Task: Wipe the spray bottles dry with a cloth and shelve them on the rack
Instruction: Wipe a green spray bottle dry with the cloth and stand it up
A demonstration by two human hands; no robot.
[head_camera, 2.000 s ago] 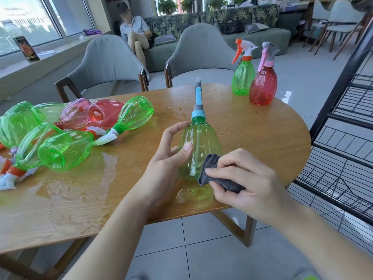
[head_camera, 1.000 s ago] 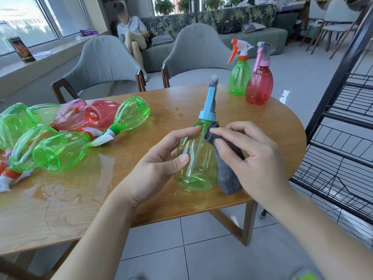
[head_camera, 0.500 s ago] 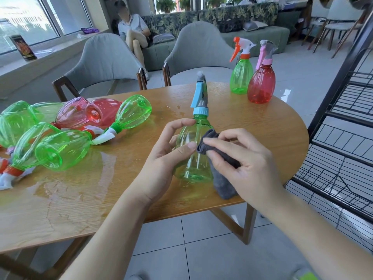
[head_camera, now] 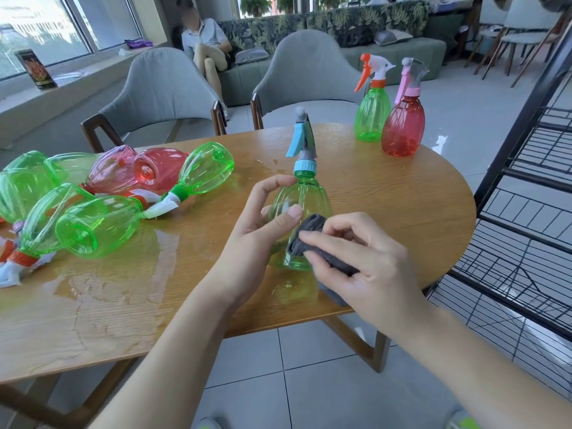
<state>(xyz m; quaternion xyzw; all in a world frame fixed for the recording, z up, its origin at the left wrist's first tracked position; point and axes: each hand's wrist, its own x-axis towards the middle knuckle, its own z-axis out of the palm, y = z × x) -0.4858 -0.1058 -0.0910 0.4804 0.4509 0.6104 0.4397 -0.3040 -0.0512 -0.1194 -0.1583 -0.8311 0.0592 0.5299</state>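
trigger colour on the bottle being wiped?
Light blue, on a grey nozzle, atop the green spray bottle. Head view, the only one, shows it clearly.

Bright daylight from windows at upper left, blown out. Glare on wet table and floor tiles. Soft shadows only. Wide-angle bends rack and frame edges. Foreground sharp, background slightly soft.

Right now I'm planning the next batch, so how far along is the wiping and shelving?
Early. Possibly done: a green bottle and a red bottle standing upright at the table's far edge. In hand: the left hand steadies a blue-topped bottle while the right hand rubs it with the grey cloth. Left: the pile of lying bottles and shelving; the visible rack shelves hold none.
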